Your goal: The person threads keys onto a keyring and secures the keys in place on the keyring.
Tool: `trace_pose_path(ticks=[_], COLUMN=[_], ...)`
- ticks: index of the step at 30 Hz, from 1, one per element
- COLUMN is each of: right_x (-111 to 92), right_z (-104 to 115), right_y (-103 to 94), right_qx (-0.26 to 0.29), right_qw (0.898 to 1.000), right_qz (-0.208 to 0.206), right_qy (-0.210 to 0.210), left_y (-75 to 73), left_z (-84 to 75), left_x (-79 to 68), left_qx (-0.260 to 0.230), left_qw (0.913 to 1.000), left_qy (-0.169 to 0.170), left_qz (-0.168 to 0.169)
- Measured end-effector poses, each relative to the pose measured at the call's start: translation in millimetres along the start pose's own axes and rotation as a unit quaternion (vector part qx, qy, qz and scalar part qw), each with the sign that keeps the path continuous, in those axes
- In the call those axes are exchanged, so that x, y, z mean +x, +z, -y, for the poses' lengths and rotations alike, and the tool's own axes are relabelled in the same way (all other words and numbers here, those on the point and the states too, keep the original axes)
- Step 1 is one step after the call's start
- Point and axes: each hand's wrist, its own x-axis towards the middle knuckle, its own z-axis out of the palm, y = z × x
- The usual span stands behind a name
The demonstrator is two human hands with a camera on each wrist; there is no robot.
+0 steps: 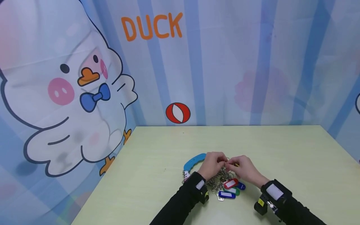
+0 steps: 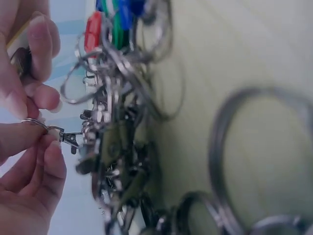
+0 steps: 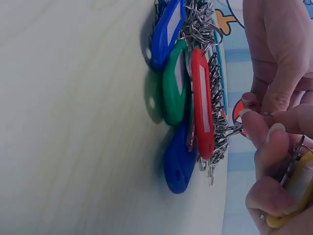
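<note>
My left hand [image 1: 212, 164] pinches a small metal split ring [image 2: 35, 121] with a swivel clasp [image 2: 68, 138] hanging off it. Fingertips of my right hand [image 1: 246, 168] pinch at the same ring from the other side. Curled in the right hand's lower fingers is a yellow key tag [image 3: 299, 188] with a dark key beside it. Under both hands lies a heap of metal clasps and rings [image 3: 215, 93]. At its near side are a red key tag [image 1: 231, 183], a green key tag [image 3: 173, 93] and blue key tags [image 1: 226, 195].
A blue curved band [image 1: 194, 161] lies on the table left of the heap, partly behind my left hand. The pale table [image 1: 135, 187] meets a printed duck curtain [image 1: 219, 62] at its back edge. Large rings [image 2: 220, 142] lie near the left wrist camera.
</note>
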Motion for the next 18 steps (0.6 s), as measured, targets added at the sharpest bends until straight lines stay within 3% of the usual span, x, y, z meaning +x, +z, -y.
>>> trace_pose_path(ticks=[7, 10, 14, 18], right_x=[1.1, 1.0, -0.6, -2.4], right_z=[0.7, 1.5, 2.4, 2.0], right_y=[1.6, 1.4, 1.0, 1.8], right_qx=[-0.013, -0.020, -0.044, -0.065], right_qw=[1.000, 1.000, 0.998, 0.996], right_qz=[-0.018, -0.023, -0.038, -0.057], right_qy=[-0.001, -0.002, -0.013, -0.014], left_y=[-0.1, -0.5, -2.3, -6.4], left_z=[-0.6, -2.5, -5.7, -8.8], left_x=[-2.4, -3.4, -4.0, -4.7], left_qx=[-0.003, -0.030, -0.097, -0.162], left_qw=[0.9999, 0.9995, 0.9937, 0.9796], left_qy=[-0.002, -0.010, -0.056, -0.115], left_qz=[-0.015, -0.008, 0.010, 0.033])
